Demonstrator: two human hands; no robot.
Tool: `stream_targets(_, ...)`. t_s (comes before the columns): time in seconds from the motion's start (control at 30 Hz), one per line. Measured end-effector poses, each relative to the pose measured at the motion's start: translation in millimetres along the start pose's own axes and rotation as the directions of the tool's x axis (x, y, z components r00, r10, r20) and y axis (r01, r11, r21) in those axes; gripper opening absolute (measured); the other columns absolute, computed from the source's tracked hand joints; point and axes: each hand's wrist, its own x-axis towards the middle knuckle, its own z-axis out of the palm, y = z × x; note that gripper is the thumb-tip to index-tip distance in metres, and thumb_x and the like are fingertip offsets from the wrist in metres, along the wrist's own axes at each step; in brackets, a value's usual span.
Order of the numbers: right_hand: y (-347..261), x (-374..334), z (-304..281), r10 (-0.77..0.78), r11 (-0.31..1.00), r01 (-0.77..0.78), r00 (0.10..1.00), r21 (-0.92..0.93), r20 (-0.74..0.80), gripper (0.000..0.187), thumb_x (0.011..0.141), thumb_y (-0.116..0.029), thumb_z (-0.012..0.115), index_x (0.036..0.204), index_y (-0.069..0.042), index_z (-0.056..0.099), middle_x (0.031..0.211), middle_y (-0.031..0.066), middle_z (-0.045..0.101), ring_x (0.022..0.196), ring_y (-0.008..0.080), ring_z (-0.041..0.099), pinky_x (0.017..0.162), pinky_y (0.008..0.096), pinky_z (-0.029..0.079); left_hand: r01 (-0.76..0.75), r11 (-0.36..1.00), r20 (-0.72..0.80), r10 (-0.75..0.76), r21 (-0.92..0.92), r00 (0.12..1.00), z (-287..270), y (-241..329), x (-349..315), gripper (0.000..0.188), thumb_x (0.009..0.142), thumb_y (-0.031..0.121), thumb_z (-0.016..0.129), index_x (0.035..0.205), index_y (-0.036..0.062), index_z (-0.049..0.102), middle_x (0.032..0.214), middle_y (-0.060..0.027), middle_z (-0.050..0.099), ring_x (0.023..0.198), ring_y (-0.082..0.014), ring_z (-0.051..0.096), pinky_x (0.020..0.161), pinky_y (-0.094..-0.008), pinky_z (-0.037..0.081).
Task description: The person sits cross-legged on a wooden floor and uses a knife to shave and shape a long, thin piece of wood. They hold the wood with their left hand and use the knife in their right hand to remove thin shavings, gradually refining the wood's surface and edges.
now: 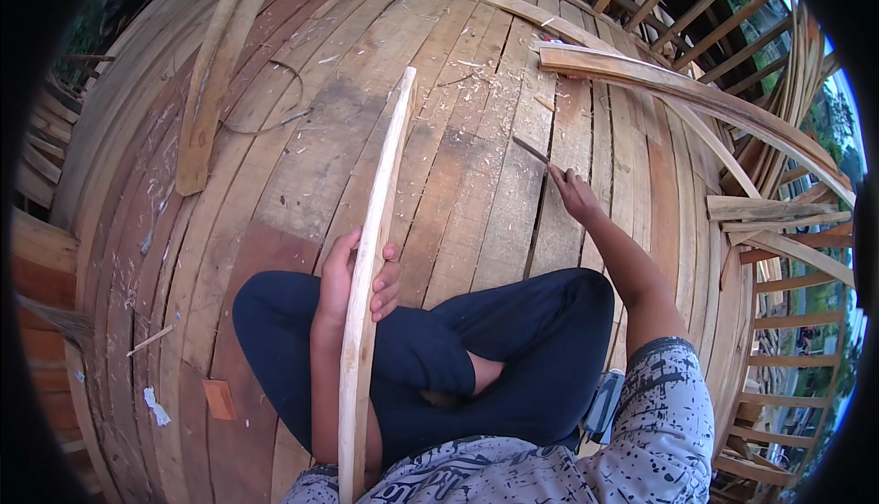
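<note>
My left hand [338, 277] is wrapped round a long, narrow wooden strip [378, 211]. The strip rises from beside my body over my crossed legs, its pale edge facing up and its tip above the plank floor. Out to the right, the fingers of my right hand [575, 196] close on a slim, dark, blade-like tool [530, 151] that points up and left, low over the boards. Whether it is a knife or a file I cannot tell; its handle is hidden in the hand. The tool and the strip are well apart.
Wood shavings [485, 106] litter the plank floor [439, 229]. A long board [209, 92] lies at the far left, near a thin curved cord [300, 92]. Curved boards [678, 87] stretch along the right, by a slatted railing [797, 321]. A small reddish block [220, 400] sits left of my knee.
</note>
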Motion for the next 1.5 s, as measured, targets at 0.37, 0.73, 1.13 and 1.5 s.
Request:
stream_targets(0.37, -23.5, -9.8, -3.3, -0.674, 0.735, 0.668, 0.738, 0.117, 0.016, 0.075, 0.091, 0.002, 0.042, 0.158, -0.027, 0.023, 0.101, 0.0159, 0.049, 0.092, 0.0325, 0.058, 0.082, 0.0416, 0.052, 0.02, 0.998, -0.086, -0.015, 0.059, 0.996, -6.8, -6.1, 12.5, 0.049, 0.098, 0.055, 0.033, 0.093, 0.0088, 0.046, 0.053, 0.0005, 0.039, 0.034, -0.0131, 0.041, 0.03, -0.0269, 0.037)
stream_targets(0.73, -30.6, 9.9, -12.2, -0.756, 0.648, 0.751, 0.654, 0.127, -0.006, 0.079, 0.089, 0.003, 0.043, 0.159, -0.027, 0.02, 0.1, 0.0128, 0.048, 0.092, 0.0307, 0.057, 0.084, 0.0411, 0.05, 0.056, 0.997, -0.141, -0.049, 0.043, 0.989, -11.8, -7.9, 19.0, 0.05, 0.097, 0.056, 0.032, 0.09, 0.0095, 0.048, 0.052, 0.0001, 0.041, 0.035, -0.0136, 0.042, 0.031, -0.0282, 0.037)
stream_targets(1.13, 8.7, 77.0, -5.0, -0.129, 0.976, 0.151, 0.982, 0.157, -0.139, 0.074, 0.09, 0.002, 0.043, 0.157, -0.021, 0.023, 0.101, 0.0199, 0.052, 0.086, 0.0371, 0.06, 0.08, 0.0463, 0.052, 0.095, 0.994, -0.145, -0.086, 0.056, 0.986, -15.3, -8.7, 30.7, 0.05, 0.097, 0.057, 0.032, 0.09, 0.0096, 0.048, 0.053, 0.0003, 0.041, 0.035, -0.0134, 0.042, 0.032, -0.0283, 0.038)
stream_targets(1.5, 6.0, 69.8, 15.6, -0.287, 0.955, 0.293, 0.953, 0.042, -0.1, 0.072, 0.092, -0.002, 0.045, 0.157, -0.02, 0.022, 0.104, 0.0179, 0.052, 0.091, 0.0337, 0.06, 0.081, 0.0421, 0.053, 0.102, 0.991, -0.156, -0.087, 0.087, 0.984, -10.9, -6.9, 34.7, 0.049, 0.097, 0.056, 0.033, 0.093, 0.0093, 0.048, 0.054, 0.0005, 0.041, 0.035, -0.0136, 0.042, 0.03, -0.028, 0.037)
